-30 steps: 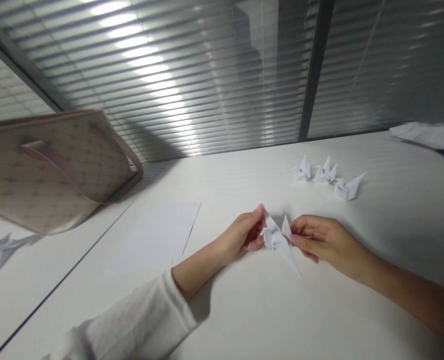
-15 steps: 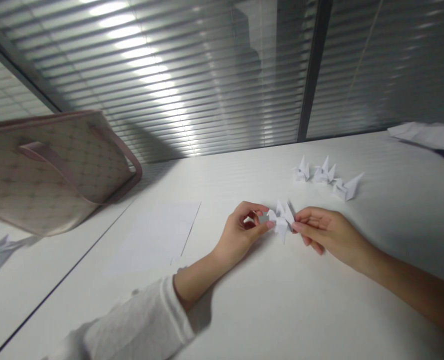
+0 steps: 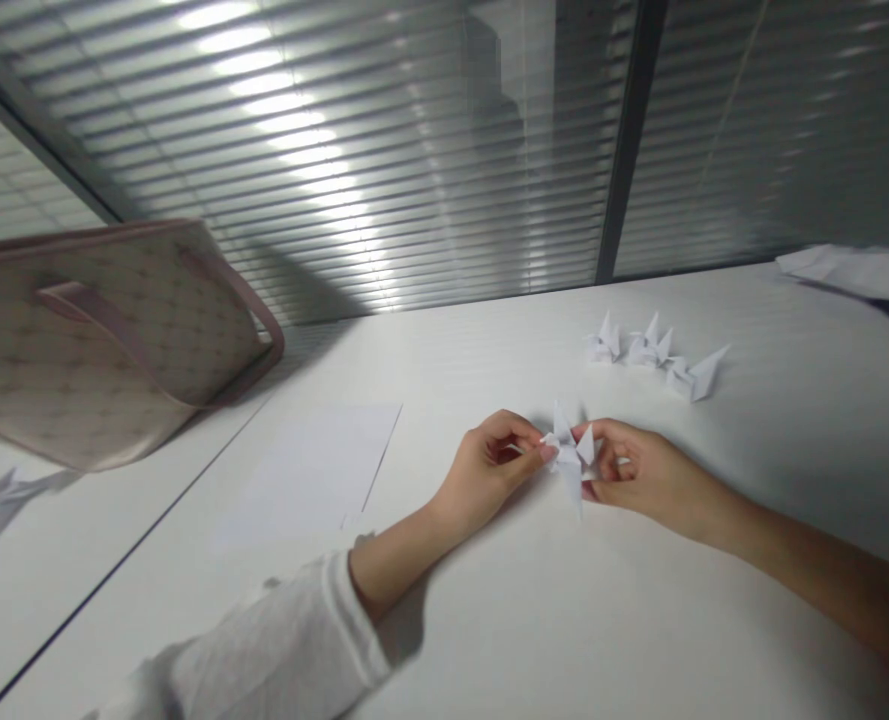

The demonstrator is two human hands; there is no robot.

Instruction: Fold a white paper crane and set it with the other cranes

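White table (image 3: 534,620): left fingers (image 3: 528,464) pinch paper crane (image 3: 568,462).

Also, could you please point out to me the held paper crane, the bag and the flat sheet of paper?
Held paper crane (image 3: 568,457), head view, on its folded body.
Bag (image 3: 91,370), head view, on its patterned side.
Flat sheet of paper (image 3: 311,465), head view, near its middle.

A white origami crane (image 3: 568,462) fills the gap between the left grip (image 3: 485,468) and right grip (image 3: 631,470). Nearer the wearer than both, bare counter (image 3: 564,620) gives open passage. Beyond the right grip, three small origami cranes (image 3: 648,350) obstruct. Left of the left grip, a flat paper sheet (image 3: 313,470) can be crossed above; farther left, a tote bag (image 3: 99,370) bars the way.
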